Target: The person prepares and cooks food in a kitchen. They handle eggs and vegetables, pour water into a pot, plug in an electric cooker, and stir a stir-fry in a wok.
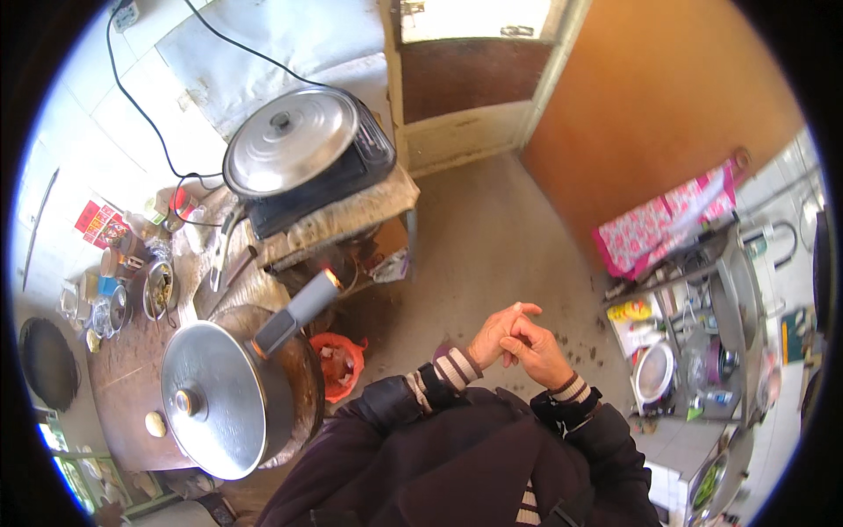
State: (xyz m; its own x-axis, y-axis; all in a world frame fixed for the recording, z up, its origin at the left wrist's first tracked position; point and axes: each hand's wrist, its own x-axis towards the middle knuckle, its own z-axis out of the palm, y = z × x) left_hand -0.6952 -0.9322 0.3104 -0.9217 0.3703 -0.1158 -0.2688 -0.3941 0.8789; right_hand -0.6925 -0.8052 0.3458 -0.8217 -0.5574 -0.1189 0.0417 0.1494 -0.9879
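My left hand and my right hand are clasped together in front of my body; which arm each belongs to follows from the sleeves. Fingers of one touch and overlap the other, and no object shows between them. To the left, a pan with a long grey handle is covered by a glass lid. Beyond it, a metal lid covers a pan on a black electric cooker. A piece of dough lies on the brown table.
An orange-red lined bin stands on the floor left of my hands. A bowl of food and jars sit on the table. At right are a crowded shelf and a pink patterned cloth by the orange door.
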